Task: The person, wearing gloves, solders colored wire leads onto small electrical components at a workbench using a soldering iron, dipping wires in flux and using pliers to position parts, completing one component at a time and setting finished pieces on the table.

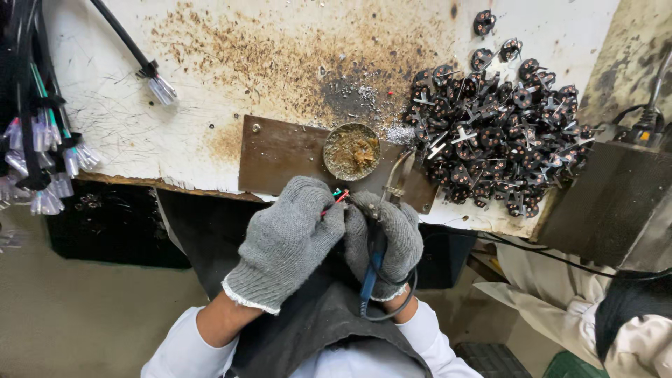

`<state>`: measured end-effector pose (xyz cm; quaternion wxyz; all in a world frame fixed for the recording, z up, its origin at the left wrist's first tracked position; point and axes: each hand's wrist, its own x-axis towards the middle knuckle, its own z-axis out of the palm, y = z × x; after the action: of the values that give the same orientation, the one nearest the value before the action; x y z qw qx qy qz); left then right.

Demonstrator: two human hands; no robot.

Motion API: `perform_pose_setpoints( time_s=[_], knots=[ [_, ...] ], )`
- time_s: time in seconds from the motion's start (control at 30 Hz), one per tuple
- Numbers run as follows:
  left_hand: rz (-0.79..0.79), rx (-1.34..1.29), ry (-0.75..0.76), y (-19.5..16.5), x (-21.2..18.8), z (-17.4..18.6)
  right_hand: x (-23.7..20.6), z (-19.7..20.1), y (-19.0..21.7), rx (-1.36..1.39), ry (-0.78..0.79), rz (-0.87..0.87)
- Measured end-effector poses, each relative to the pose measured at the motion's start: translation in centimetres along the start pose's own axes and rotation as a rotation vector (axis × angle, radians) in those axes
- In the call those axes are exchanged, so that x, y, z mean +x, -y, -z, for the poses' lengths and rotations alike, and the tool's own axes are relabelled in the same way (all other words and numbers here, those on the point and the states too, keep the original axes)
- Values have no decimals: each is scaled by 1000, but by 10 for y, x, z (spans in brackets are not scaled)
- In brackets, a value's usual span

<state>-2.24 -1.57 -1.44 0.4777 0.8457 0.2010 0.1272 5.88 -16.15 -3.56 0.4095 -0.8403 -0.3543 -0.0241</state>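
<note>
Nearby, a flux tin (pixel 351 150) and piled black plugs (pixel 497 140) flank the gloved hands (pixel 336 234).

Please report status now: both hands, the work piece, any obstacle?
Left hand pinching coloured wires. Right hand gripping blue-handled soldering iron. Flux tin close ahead.

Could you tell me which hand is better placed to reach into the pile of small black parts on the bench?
Probably the right hand: the pile of black parts lies on its side. But it grips a blue-handled tool, so it isn't free. The left hand pinches the thin coloured wires and sits farther away.
</note>
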Motion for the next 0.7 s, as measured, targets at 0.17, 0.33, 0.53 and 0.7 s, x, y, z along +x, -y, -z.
perform_pose_setpoints(
  time_s=[0.17, 0.33, 0.53, 0.7],
  knots=[
    [28, 134, 110, -3, 3, 1, -1, -2, 0, 34, 7, 52],
    [9, 178, 71, -5, 5, -1, -16, 10, -11, 300, -106, -185],
    [4, 149, 78, -3, 8, 1, -39, 38, -46, 236, -9, -165],
    [-78, 240, 132, -1, 6, 2, -50, 37, -52, 225, 77, -52]
  ],
)
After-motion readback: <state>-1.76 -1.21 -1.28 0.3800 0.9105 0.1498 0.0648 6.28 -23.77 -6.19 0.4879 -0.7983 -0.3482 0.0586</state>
